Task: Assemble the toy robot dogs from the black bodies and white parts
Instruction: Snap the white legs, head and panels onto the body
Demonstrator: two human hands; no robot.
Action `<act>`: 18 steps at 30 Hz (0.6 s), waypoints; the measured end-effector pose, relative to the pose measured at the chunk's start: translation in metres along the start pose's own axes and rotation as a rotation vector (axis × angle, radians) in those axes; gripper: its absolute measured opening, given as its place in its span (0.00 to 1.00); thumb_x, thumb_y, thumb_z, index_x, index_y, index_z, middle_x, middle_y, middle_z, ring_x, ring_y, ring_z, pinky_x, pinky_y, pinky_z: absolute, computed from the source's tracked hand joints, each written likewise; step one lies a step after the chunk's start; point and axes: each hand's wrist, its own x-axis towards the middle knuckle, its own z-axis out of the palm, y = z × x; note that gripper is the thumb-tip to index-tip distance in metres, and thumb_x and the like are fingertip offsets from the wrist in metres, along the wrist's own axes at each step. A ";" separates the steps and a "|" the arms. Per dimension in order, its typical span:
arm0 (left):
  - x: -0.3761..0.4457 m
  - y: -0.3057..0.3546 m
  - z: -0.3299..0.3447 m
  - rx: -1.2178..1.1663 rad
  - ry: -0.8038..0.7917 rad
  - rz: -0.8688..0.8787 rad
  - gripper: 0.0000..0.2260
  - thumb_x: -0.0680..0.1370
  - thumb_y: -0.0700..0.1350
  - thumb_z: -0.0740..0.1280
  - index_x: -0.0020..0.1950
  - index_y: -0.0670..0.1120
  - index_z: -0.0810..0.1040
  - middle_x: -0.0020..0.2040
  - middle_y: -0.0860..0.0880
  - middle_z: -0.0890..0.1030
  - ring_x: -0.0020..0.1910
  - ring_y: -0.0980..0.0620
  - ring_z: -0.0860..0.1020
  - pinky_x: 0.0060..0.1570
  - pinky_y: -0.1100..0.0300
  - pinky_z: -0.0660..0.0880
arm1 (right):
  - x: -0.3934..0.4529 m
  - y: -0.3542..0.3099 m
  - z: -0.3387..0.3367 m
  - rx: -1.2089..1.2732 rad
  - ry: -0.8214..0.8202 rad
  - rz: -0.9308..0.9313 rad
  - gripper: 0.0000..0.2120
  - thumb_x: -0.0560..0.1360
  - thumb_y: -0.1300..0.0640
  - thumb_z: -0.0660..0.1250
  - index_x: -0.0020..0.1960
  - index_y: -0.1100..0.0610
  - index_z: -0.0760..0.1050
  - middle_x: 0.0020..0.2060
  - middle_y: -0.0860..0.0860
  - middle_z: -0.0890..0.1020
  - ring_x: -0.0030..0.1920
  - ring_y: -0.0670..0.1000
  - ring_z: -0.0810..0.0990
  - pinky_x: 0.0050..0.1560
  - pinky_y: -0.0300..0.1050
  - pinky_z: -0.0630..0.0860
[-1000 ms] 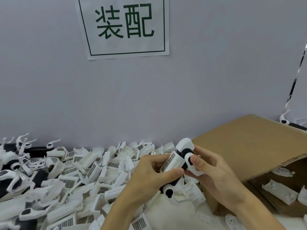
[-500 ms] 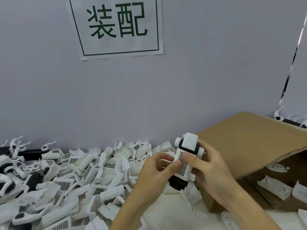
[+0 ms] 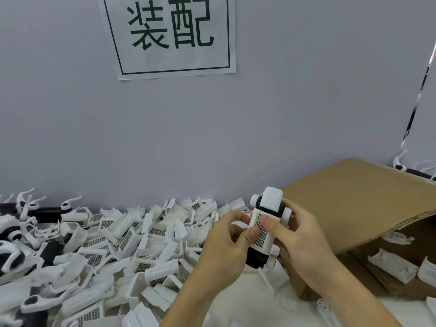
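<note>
A partly built toy dog [image 3: 267,217], black body with white shell and a grid-patterned white plate on top, is held upright between both hands above the table. My left hand [image 3: 226,244] grips its left side, thumb pressing on the grid plate. My right hand [image 3: 297,234] grips the right side, thumb also on the plate. The lower black end of the body shows below the plate. A large heap of loose white grid parts [image 3: 122,246] covers the table to the left.
Black bodies with white legs [image 3: 14,234] lie at the far left. An open cardboard box [image 3: 354,208] with white parts inside [image 3: 391,267] stands on the right. A paper sign [image 3: 172,36] hangs on the grey wall.
The toy dog has been turned from lying sideways to upright with the grid plate facing me. Both thumbs now press on that plate.
</note>
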 end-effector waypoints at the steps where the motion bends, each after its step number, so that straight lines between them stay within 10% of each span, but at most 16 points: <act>1: 0.000 -0.001 0.000 0.009 0.015 -0.006 0.03 0.82 0.44 0.68 0.54 0.49 0.76 0.45 0.43 0.86 0.40 0.50 0.84 0.39 0.61 0.78 | 0.000 0.002 0.001 -0.017 0.016 0.002 0.13 0.74 0.61 0.72 0.58 0.53 0.82 0.50 0.55 0.87 0.52 0.56 0.86 0.49 0.48 0.84; 10: 0.007 -0.007 0.002 -0.165 0.264 -0.126 0.10 0.83 0.51 0.65 0.51 0.48 0.84 0.45 0.49 0.87 0.48 0.48 0.86 0.56 0.45 0.81 | 0.004 0.011 -0.001 -0.210 0.213 0.085 0.20 0.75 0.51 0.73 0.65 0.46 0.74 0.53 0.50 0.82 0.46 0.47 0.86 0.41 0.41 0.82; 14: 0.010 -0.005 -0.007 -0.451 0.385 -0.204 0.13 0.77 0.50 0.74 0.54 0.42 0.82 0.43 0.47 0.87 0.48 0.45 0.86 0.55 0.48 0.81 | -0.002 0.018 0.008 -0.437 -0.019 0.029 0.17 0.76 0.47 0.73 0.63 0.39 0.75 0.55 0.40 0.81 0.57 0.41 0.81 0.52 0.38 0.79; 18: 0.005 0.002 -0.001 -0.600 0.303 -0.211 0.21 0.68 0.52 0.77 0.53 0.38 0.84 0.47 0.40 0.87 0.45 0.44 0.87 0.43 0.53 0.82 | -0.010 0.033 0.026 -0.587 -0.116 -0.036 0.36 0.71 0.38 0.72 0.75 0.38 0.61 0.67 0.34 0.68 0.68 0.35 0.69 0.62 0.32 0.72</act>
